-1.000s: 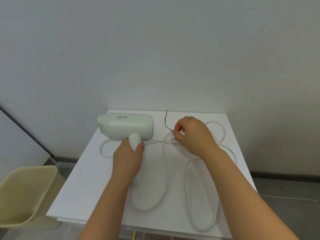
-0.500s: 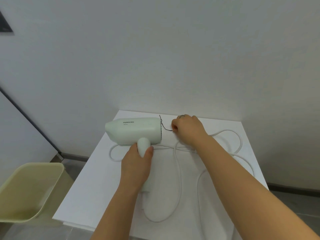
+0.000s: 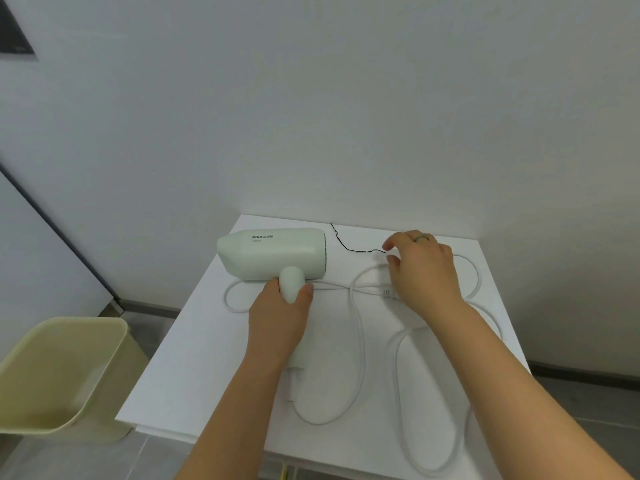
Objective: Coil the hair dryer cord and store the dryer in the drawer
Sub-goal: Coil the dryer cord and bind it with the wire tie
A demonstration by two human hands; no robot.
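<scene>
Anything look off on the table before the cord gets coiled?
One oddity: a thin black wire tie lies loose at the table's far edge, beside the right hand. The white cord sprawls uncoiled in crossing loops. No damage visible.

Pale green hair dryer [image 3: 273,254] lying sideways, handle gripped in left hand [image 3: 278,320], white cord [image 3: 358,341] sprawling uncoiled beneath right hand [image 3: 424,271]

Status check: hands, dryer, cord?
Left hand gripping dryer handle. Right hand open beside black tie. Cord uncoiled on table.
</scene>
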